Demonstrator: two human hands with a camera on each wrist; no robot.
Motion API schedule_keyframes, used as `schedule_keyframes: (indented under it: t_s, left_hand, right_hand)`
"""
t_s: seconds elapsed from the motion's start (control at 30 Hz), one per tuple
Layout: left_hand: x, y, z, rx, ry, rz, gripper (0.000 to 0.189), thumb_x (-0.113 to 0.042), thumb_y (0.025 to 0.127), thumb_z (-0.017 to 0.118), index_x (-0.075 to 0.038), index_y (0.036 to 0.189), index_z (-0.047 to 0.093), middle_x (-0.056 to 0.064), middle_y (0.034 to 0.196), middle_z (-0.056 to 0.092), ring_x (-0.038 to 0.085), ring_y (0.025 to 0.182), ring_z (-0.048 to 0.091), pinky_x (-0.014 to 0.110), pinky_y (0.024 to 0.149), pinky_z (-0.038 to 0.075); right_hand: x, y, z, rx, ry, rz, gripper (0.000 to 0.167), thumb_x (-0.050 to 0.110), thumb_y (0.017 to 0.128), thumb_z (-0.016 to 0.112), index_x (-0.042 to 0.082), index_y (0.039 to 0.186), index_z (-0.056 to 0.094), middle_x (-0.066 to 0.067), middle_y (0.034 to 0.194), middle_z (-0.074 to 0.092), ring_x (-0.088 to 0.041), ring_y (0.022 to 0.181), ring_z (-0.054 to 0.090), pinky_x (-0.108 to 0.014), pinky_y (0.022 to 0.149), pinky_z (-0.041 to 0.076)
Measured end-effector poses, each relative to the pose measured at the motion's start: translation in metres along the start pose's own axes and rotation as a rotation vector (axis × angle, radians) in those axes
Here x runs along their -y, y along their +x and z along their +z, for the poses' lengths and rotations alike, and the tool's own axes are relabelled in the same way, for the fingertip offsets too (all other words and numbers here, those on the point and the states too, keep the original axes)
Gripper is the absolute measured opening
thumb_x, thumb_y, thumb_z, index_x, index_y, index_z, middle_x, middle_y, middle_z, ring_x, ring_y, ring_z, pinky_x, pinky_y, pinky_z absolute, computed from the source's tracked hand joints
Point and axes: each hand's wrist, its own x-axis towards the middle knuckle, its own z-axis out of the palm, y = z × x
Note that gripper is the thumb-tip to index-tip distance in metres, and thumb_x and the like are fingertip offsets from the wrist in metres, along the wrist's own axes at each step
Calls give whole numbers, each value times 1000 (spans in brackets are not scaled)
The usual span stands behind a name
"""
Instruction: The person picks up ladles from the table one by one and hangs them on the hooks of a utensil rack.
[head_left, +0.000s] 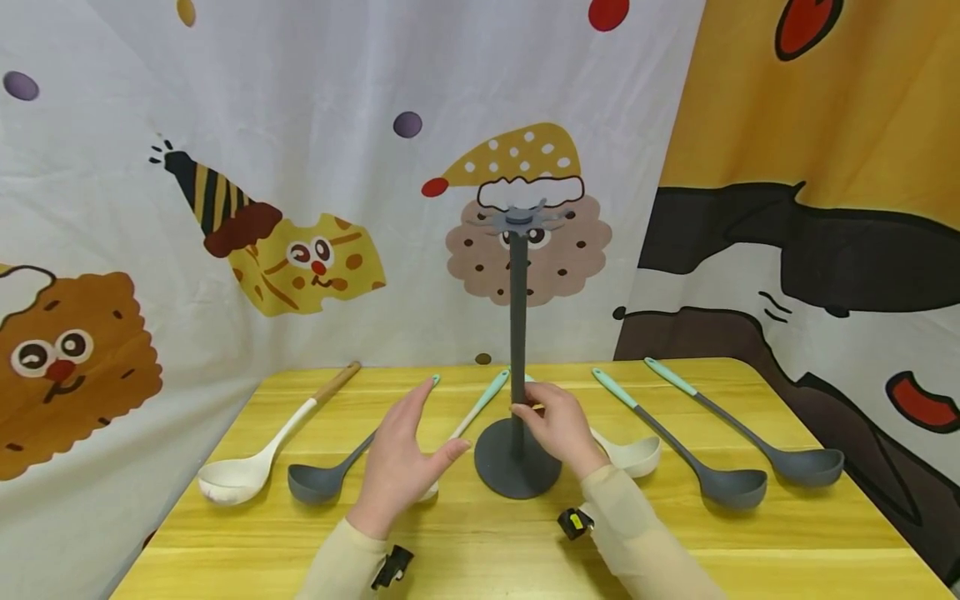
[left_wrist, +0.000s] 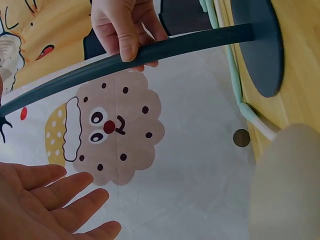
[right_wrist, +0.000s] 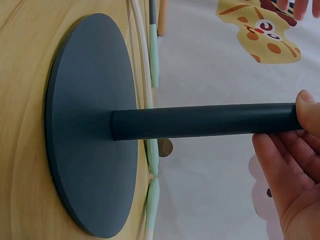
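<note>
A dark grey utensil stand [head_left: 517, 333] rises from a round base [head_left: 517, 473] at the middle of the yellow table [head_left: 480, 550], with a ring of bare hooks [head_left: 519, 218] at its top. My right hand [head_left: 546, 417] grips the pole low down, thumb on one side and fingers on the other; the pole [right_wrist: 200, 121] and the right hand [right_wrist: 292, 160] show close in the right wrist view. My left hand [head_left: 408, 450] hovers open just left of the base, fingers straight, holding nothing. In the left wrist view the left hand [left_wrist: 55, 200] lies under the pole [left_wrist: 190, 42].
Several ladles lie flat on the table: a white one with a wooden handle [head_left: 255, 458] and a grey one [head_left: 322, 479] at the left, a mint-handled one [head_left: 480, 404] behind the stand, a white bowl [head_left: 633, 454] and two grey ladles [head_left: 720, 483] [head_left: 802, 462] at the right. A printed curtain [head_left: 300, 208] hangs behind.
</note>
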Motion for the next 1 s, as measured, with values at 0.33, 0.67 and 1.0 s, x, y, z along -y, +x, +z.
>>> schedule_keyframes:
  t_s: [0.33,0.67,1.0]
  left_hand:
    - [-19,25,1,2,-67,-7,85,-53,85,73,-10,151,41,14,146,49,39,130,47,61,100,41]
    - [-42,61,-4,-13,-147,26,82,-54,87,69,-13,152,40,10,149,46,35,134,44,60,104,38]
    - [-50,86,-11,6,-231,45,81,-62,89,62,-13,151,42,7,149,46,28,135,44,57,106,38]
  right_hand:
    - [0,-2,2,-13,-1,28,8,11,90,74,11,98,72,0,90,67,-17,84,67,-32,72,59]
    - [0,-2,3,9,31,48,8,12,90,74,14,98,71,1,92,67,-15,86,67,-27,73,58]
    - [2,-1,2,23,38,63,8,13,90,74,16,96,71,3,91,66,-14,86,66,-29,74,58]
